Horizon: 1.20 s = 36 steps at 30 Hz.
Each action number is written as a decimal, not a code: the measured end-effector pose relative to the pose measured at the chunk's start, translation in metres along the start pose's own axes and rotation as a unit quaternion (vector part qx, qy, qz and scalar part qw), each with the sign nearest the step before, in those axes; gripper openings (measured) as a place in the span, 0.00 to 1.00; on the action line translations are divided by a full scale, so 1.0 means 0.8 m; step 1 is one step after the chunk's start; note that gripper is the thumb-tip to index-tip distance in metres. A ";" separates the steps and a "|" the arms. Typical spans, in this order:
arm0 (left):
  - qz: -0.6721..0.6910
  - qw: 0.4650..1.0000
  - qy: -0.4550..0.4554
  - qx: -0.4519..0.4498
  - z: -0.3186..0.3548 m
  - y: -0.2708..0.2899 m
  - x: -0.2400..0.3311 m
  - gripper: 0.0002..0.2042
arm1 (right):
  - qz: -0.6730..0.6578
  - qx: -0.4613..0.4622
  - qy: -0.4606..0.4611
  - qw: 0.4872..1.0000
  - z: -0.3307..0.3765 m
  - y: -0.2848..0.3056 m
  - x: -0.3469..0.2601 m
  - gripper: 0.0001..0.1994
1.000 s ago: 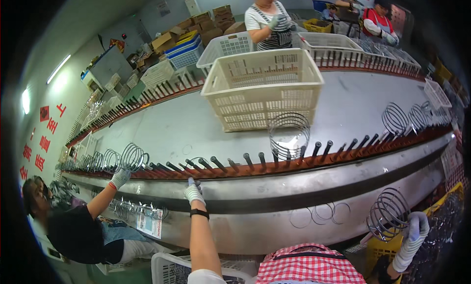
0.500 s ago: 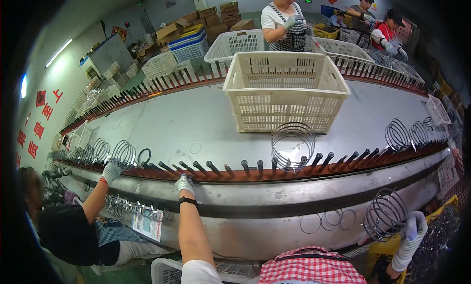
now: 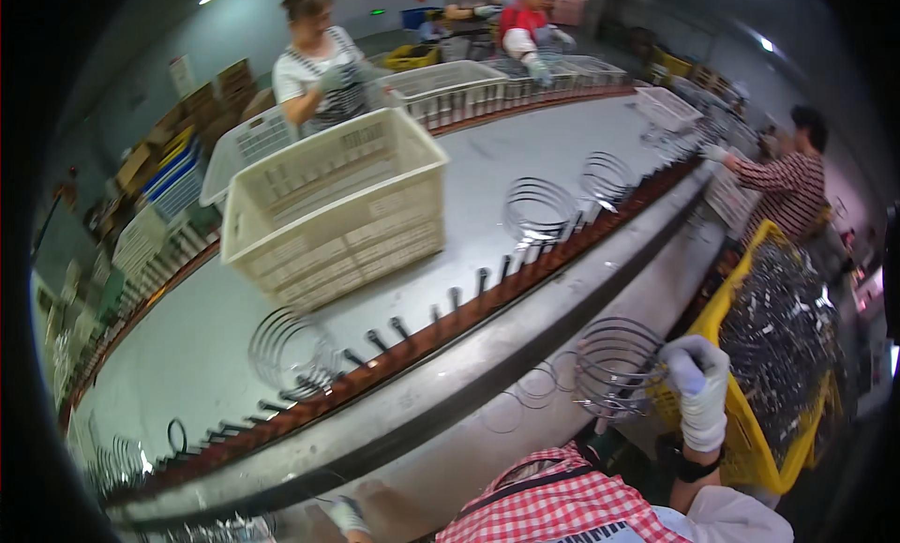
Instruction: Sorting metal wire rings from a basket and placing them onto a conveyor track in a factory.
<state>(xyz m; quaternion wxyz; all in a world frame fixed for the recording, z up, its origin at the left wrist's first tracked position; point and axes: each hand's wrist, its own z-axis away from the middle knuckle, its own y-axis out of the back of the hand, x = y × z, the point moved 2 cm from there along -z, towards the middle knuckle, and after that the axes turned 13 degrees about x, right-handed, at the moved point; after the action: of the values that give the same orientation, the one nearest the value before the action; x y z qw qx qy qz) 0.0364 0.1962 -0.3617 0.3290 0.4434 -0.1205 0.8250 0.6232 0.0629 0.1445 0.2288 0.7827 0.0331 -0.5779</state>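
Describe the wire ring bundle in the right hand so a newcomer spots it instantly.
Start at the long metal conveyor edge crossing the picture. Below it, beside the yellow bin, the white-gloved right hand grips a bundle of wire rings. Unlike the ring bundles standing on the conveyor's pegs, this one is off the line, held in the air.

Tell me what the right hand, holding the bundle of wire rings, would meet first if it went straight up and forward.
Probably the curved steel rim of the conveyor table, right beyond the wire rings that the gloved right hand holds; then the peg rail. Depth is unclear.
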 end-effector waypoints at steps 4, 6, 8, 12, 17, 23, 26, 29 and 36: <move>-0.445 0.879 0.126 -0.120 0.151 -0.081 -0.060 0.15 | -0.041 0.005 -0.071 0.997 -0.010 0.008 0.039 0.07; -0.421 0.879 0.099 -0.200 0.147 -0.086 -0.096 0.14 | -0.047 0.007 -0.073 0.996 -0.012 0.006 0.048 0.07; -0.386 0.893 0.145 -0.182 0.150 -0.111 -0.105 0.13 | -0.074 0.003 -0.091 0.993 -0.011 0.011 0.062 0.07; -0.270 0.928 0.146 -0.210 0.148 -0.121 -0.104 0.08 | -0.050 0.013 -0.044 0.998 -0.016 0.025 0.084 0.06; -0.350 0.889 -0.155 -0.253 0.271 -0.181 -0.031 0.16 | -0.081 -0.056 -0.082 0.992 -0.032 0.037 0.121 0.06; -0.324 0.725 -0.029 -0.606 0.622 -0.262 0.077 0.17 | -0.152 -0.143 -0.113 0.971 -0.068 0.015 0.153 0.08; -0.348 0.665 0.009 -0.661 0.698 -0.283 0.081 0.16 | -0.216 -0.194 -0.190 0.938 -0.088 0.013 0.165 0.10; -0.364 0.635 0.002 -0.682 0.722 -0.298 0.067 0.16 | -0.261 -0.181 -0.197 0.928 -0.105 0.020 0.182 0.11; -0.376 0.611 0.011 -0.696 0.756 -0.344 0.053 0.12 | -0.278 -0.167 -0.229 0.918 -0.141 0.073 0.187 0.13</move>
<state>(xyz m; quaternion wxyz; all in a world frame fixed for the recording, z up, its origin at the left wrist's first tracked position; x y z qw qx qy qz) 0.5934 0.1253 -0.0036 0.8216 0.0784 -0.4773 0.3017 0.7910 0.0237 0.0511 0.1879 0.5383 0.2926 -0.7677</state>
